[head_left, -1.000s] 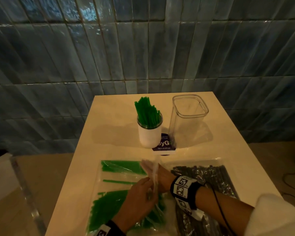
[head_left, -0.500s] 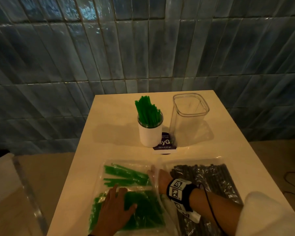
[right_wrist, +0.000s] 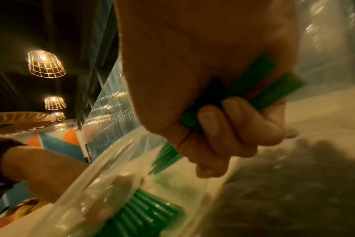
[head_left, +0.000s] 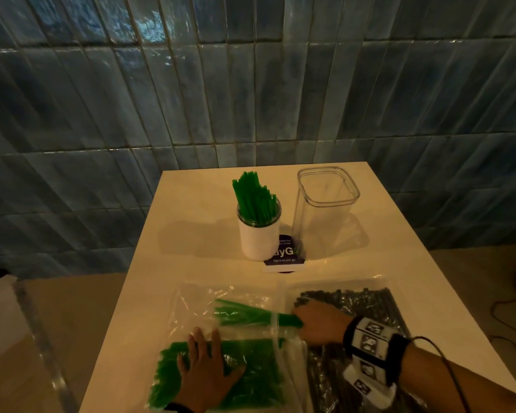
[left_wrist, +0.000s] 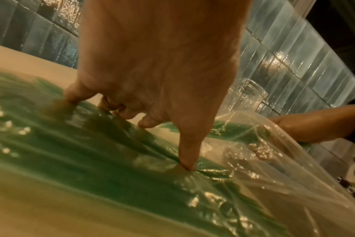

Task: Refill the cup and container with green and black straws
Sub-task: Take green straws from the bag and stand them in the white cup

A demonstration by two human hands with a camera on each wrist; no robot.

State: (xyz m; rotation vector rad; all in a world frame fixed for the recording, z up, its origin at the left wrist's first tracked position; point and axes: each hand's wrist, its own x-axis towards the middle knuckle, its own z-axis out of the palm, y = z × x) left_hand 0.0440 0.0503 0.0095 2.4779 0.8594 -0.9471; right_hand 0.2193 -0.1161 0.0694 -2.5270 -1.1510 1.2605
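Observation:
A white cup (head_left: 258, 242) holding green straws (head_left: 255, 201) stands mid-table beside an empty clear container (head_left: 325, 210). Near the front edge lies a clear bag of green straws (head_left: 251, 374), with a bag of black straws (head_left: 361, 302) to its right. My left hand (head_left: 206, 371) lies flat with spread fingers (left_wrist: 186, 157) on the green bag, pressing it down. My right hand (head_left: 316, 323) grips a bundle of green straws (head_left: 245, 315) at the bag's mouth; the curled fingers (right_wrist: 223, 128) wrap the bundle (right_wrist: 253, 96).
A purple and white card (head_left: 285, 259) lies under the cup and container. The table (head_left: 191, 219) backs onto a blue tiled wall (head_left: 251, 84). A clear panel edge (head_left: 39, 338) stands to the left of the table.
My left hand let go of the bag's mouth and dropped flat onto the green bag. My right hand drew back rightward out of the bag with a bundle of green straws.

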